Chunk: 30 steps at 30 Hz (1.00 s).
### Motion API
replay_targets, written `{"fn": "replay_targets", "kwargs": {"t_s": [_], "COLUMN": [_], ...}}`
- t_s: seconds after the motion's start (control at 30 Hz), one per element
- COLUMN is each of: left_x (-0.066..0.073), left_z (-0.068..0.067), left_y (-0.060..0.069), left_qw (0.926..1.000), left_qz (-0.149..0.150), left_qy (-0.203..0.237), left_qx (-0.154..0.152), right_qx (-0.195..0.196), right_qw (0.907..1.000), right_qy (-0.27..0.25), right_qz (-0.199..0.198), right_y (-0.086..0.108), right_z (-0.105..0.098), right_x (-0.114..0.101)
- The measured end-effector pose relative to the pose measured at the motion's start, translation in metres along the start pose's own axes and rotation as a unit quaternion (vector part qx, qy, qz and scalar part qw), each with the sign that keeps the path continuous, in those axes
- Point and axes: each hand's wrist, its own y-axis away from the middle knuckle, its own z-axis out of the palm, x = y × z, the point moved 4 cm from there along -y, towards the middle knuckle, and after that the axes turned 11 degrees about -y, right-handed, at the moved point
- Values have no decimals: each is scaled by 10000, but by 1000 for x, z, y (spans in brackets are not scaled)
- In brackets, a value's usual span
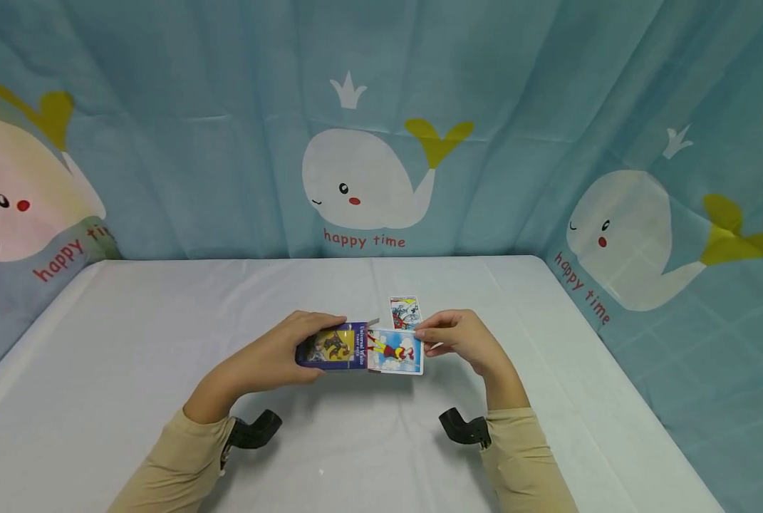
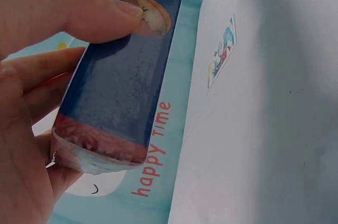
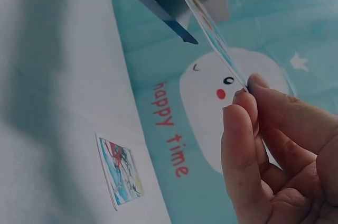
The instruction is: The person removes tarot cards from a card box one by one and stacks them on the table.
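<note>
My left hand [image 1: 291, 349] grips a blue tarot card box [image 1: 336, 348] above the table, its thumb pressed on the box's narrow side in the left wrist view. The box lies sideways with its open end to the right. A tarot card [image 1: 395, 351] with a red and yellow figure on a sky background sticks out of that end. My right hand [image 1: 461, 338] pinches the card's outer edge between thumb and fingers. In the right wrist view the box's flap [image 3: 163, 15] stands open beside the card. Any cards deeper in the box are hidden.
Another tarot card [image 1: 405, 312] lies face up on the white table [image 1: 163, 320], just beyond the box. A blue curtain [image 1: 227, 142] with whale prints hangs behind and beside the table. Black wrist mounts [image 1: 256, 429] stick out from both sleeves.
</note>
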Motion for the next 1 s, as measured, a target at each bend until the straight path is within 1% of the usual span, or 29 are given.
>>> {"fn": "replay_targets", "kwargs": {"t_s": [0.13,0.4,0.57,0.77,1.0], "left_x": [1,0,0,-1,-2], "left_z": [-2,-4,-5,-7,-8], "left_y": [1,2,2,2,2], "left_qw": [10000,9999,9999,9998,9997], "left_qz": [-33,-10,-12,-90,-115], "left_qy": [-39,-40,-42,-94,-86], "left_qx": [59,151,147,159,180], "right_qx": [52,-66,-19,89,-36], "right_qw": [10000,9998,9999,9999,10000], "right_qy": [24,-89,-48,-10,47], "right_qz": [-33,-159,-132,-118,-3], "right_y": [2,3,4,5,7], "right_z": [-2,-2,-6,-12,-16], "right_x": [-3,-8,-8,-7,-5]}}
